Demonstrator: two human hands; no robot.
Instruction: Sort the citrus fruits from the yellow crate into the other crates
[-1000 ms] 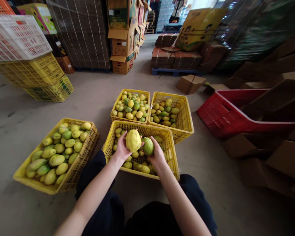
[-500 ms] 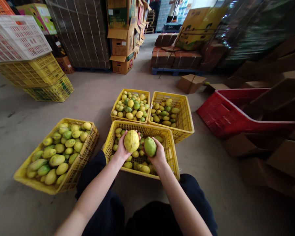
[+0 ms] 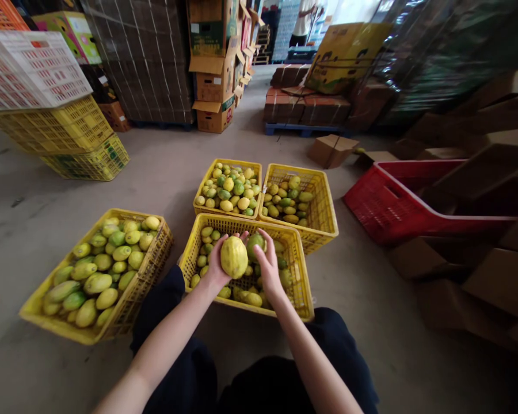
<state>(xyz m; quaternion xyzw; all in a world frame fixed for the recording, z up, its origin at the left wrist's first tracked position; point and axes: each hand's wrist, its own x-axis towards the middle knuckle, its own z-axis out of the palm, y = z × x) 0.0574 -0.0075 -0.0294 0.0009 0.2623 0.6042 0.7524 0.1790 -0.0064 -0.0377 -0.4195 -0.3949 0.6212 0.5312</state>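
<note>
My left hand (image 3: 218, 263) is curled round a large yellow lemon-shaped fruit (image 3: 233, 257), with its bumpy side facing up. A smaller green fruit (image 3: 255, 244) sits between the thumb and fingers of my right hand (image 3: 268, 261), which partly cover it. Both hands are close together above a yellow plastic crate (image 3: 303, 270) in front of my knees. Inside that crate lie several yellow and green fruits (image 3: 252, 299), partly hidden by my hands.
Two more yellow crates of fruit, a left one (image 3: 195, 201) and a right one (image 3: 328, 207), touch behind. Another full crate (image 3: 30, 310) stands at my left. A red crate (image 3: 371, 201) with cardboard is at right. Stacked crates (image 3: 38, 123), boxes and a distant person (image 3: 303, 23) are farther back.
My right hand has turned and moved slightly left and up, bringing the green fruit nearer the yellow one. The yellow fruit has shifted a little and rolled in my left hand.
</note>
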